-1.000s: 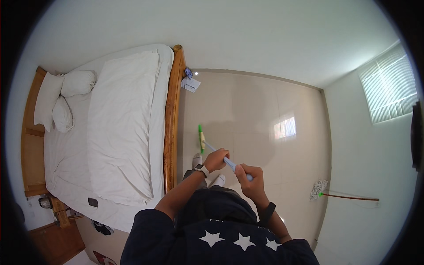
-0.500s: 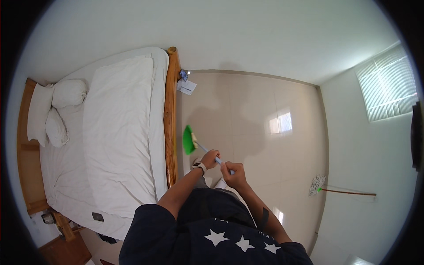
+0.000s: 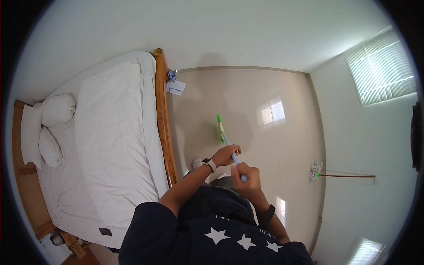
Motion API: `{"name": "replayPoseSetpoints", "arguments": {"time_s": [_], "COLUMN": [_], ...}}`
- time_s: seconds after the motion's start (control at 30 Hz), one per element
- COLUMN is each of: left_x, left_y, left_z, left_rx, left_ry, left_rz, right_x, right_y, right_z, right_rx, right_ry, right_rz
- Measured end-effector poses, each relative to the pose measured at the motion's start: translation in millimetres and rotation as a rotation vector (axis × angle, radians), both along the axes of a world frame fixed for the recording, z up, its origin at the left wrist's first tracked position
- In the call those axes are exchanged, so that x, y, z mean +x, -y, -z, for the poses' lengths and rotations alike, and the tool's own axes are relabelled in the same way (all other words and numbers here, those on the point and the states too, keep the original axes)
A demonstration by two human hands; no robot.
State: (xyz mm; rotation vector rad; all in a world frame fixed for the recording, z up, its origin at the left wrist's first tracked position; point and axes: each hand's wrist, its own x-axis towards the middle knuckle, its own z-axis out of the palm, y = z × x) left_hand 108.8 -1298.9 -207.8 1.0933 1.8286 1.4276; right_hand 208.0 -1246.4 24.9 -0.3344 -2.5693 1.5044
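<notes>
Both my hands grip the pale blue handle of a broom (image 3: 222, 132) whose green head rests on the beige tiled floor ahead of me. My left hand (image 3: 225, 154), with a watch at the wrist, holds the handle lower down. My right hand (image 3: 245, 176) is closed around the handle's upper end, closer to my body. The broom slants away from me toward the middle of the floor.
A wooden-framed bed (image 3: 162, 115) with white sheets and two pillows (image 3: 53, 128) fills the left. Small items and a paper (image 3: 175, 86) lie on the floor by the bed's foot. A string mop (image 3: 340, 174) leans along the right wall, under a shuttered window (image 3: 382, 66).
The broom head has swung across the floor, first left toward the bed, then right and forward. My hands shifted with it and the view turned slightly.
</notes>
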Motion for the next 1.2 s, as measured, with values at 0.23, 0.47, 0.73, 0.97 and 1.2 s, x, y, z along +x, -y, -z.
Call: {"name": "replayPoseSetpoints", "arguments": {"time_s": [0.23,0.47,0.73,0.97,1.2], "left_x": [-11.7,-29.4,-52.4,-68.5,-98.6], "left_y": [32.4,53.8,-25.7,-99.5,-108.7], "left_z": [-36.3,16.1,99.6,57.9,-1.5], "left_rx": [-0.204,-0.353,-0.154,0.003,-0.107], "left_ry": [-0.104,-0.124,-0.105,-0.055,-0.075], "left_rz": [-0.192,-0.362,-0.182,-0.12,-0.164], "right_x": [-6.6,-44.0,-64.5,-83.8,-109.2], "right_y": [-33.1,-40.8,-64.4,-83.8,-109.7], "right_z": [12.1,68.2,98.3,80.6,11.9], "right_rx": [-0.254,-0.487,-0.09,0.095,-0.018], "right_ry": [-0.021,0.016,0.028,-0.169,-0.058], "right_rz": [0.078,0.105,0.097,-0.029,0.005]}}
